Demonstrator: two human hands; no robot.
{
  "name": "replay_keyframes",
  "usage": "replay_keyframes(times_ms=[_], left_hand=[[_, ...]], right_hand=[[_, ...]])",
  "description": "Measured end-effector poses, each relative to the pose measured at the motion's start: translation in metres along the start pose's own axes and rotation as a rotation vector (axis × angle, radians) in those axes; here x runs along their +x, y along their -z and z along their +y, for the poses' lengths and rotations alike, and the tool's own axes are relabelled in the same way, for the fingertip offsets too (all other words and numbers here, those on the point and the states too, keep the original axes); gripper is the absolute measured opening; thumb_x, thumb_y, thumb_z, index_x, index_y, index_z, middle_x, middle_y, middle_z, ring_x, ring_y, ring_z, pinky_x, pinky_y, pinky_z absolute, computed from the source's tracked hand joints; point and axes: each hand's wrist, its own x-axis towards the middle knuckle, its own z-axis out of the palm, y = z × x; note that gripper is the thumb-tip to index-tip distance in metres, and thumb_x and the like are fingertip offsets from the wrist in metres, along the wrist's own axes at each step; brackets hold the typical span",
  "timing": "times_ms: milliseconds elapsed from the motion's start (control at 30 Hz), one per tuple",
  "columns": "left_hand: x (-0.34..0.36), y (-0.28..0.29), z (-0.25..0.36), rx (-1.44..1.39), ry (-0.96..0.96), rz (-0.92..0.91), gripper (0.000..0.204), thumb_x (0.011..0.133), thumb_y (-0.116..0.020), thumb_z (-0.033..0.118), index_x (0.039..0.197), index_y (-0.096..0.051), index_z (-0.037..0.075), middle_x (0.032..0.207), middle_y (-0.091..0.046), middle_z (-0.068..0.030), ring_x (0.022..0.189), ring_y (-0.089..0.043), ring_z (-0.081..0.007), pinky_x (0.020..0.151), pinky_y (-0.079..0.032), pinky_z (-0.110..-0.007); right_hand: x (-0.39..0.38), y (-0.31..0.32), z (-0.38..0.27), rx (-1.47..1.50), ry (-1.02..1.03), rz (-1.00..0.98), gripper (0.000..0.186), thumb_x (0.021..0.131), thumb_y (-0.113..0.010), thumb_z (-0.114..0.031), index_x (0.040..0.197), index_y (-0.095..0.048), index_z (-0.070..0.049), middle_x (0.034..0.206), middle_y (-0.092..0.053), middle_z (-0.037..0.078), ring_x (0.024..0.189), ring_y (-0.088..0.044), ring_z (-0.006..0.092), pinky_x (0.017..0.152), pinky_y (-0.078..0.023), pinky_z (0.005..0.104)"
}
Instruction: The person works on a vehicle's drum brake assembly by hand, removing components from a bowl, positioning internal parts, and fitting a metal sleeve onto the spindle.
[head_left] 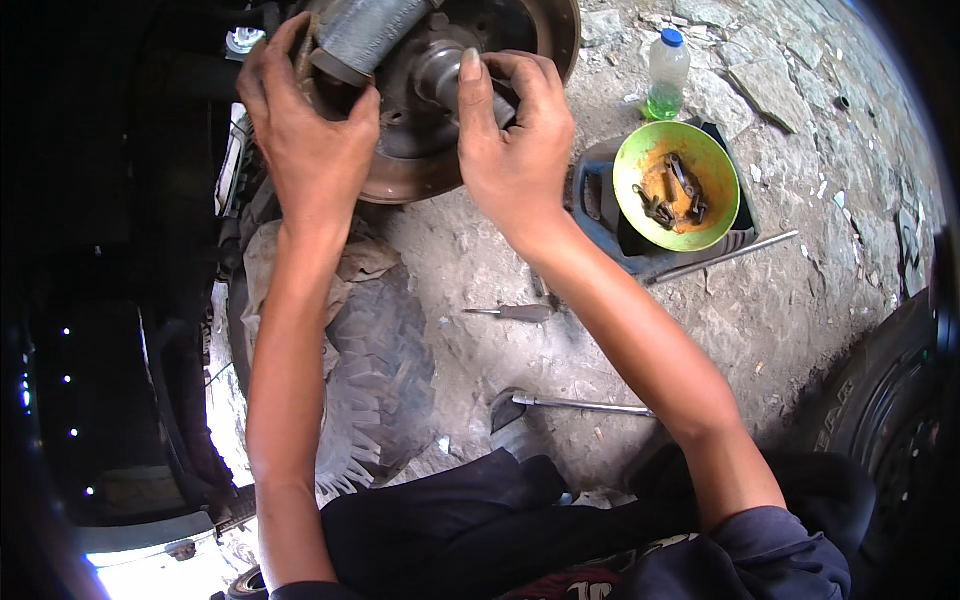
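A rusty brake disc (pixel 545 40) with a shiny metal hub (pixel 436 72) at its centre is at the top. My left hand (pixel 310 140) curls around the lower end of a grey cast-metal cylinder (pixel 375 35), which looks like part of a brake caliper, at the disc's left. Its fingertips press on a rusty edge there. My right hand (pixel 517 140) closes, thumb on top, around a dark metal cylindrical piece (pixel 502 106) at the hub. Whether that piece is separate from the hub I cannot tell, as my fingers cover much of it.
A green bowl (pixel 728 205) with small dark metal parts sits on a blue-grey container (pixel 592 190). Nearby are a blue-capped bottle (pixel 668 75) and a metal bar (pixel 735 255). A screwdriver (pixel 522 313) and a wrench (pixel 580 404) lie on the ground; a tyre (pixel 870 410) is at right.
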Motion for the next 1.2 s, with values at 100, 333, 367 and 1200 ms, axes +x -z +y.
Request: replay_keyframes(times_ms=[100, 333, 367, 1200], left_hand=[[0.000, -0.004, 0.003, -0.013, -0.003, -0.002, 0.069, 0.072, -0.082, 0.009, 0.134, -0.052, 0.006, 0.134, -0.053, -0.0178, 0.129, -0.047, -0.0352, 0.110, -0.039, -0.044], [0.003, 0.000, 0.007, -0.029, 0.027, -0.042, 0.072, 0.070, -0.079, 0.003, 0.136, -0.049, 0.008, 0.135, -0.044, -0.0211, 0.129, -0.046, -0.0394, 0.109, -0.041, -0.045], [0.002, 0.001, 0.007, -0.019, 0.015, -0.041, 0.072, 0.070, -0.079, 0.004, 0.136, -0.049, 0.008, 0.135, -0.044, -0.0215, 0.130, -0.046, -0.0397, 0.109, -0.041, -0.046], [0.001, -0.003, 0.006, -0.001, 0.018, -0.015, 0.070, 0.074, -0.081, 0.009, 0.137, -0.050, 0.008, 0.136, -0.050, -0.0175, 0.131, -0.045, -0.0358, 0.111, -0.039, -0.045]], right_hand=[[0.001, 0.004, -0.004, 0.014, -0.052, -0.010, 0.014, 0.091, -0.069, -0.011, 0.090, -0.066, 0.003, 0.092, -0.064, 0.019, 0.080, -0.065, 0.0332, 0.073, -0.051, 0.0410], [0.003, 0.014, -0.007, 0.056, -0.131, -0.124, 0.032, 0.095, -0.066, -0.026, 0.101, -0.061, 0.005, 0.097, -0.062, 0.020, 0.090, -0.063, 0.0323, 0.081, -0.050, 0.0407], [0.001, 0.018, -0.007, 0.117, -0.171, -0.149, 0.035, 0.097, -0.064, -0.029, 0.103, -0.060, 0.005, 0.099, -0.061, 0.020, 0.092, -0.062, 0.0316, 0.083, -0.049, 0.0401], [0.087, 0.240, 0.159, -0.919, -0.095, -1.821, 0.031, 0.082, -0.068, -0.010, 0.112, -0.066, -0.002, 0.095, -0.071, 0.019, 0.093, -0.068, 0.0374, 0.082, -0.054, 0.0463]])
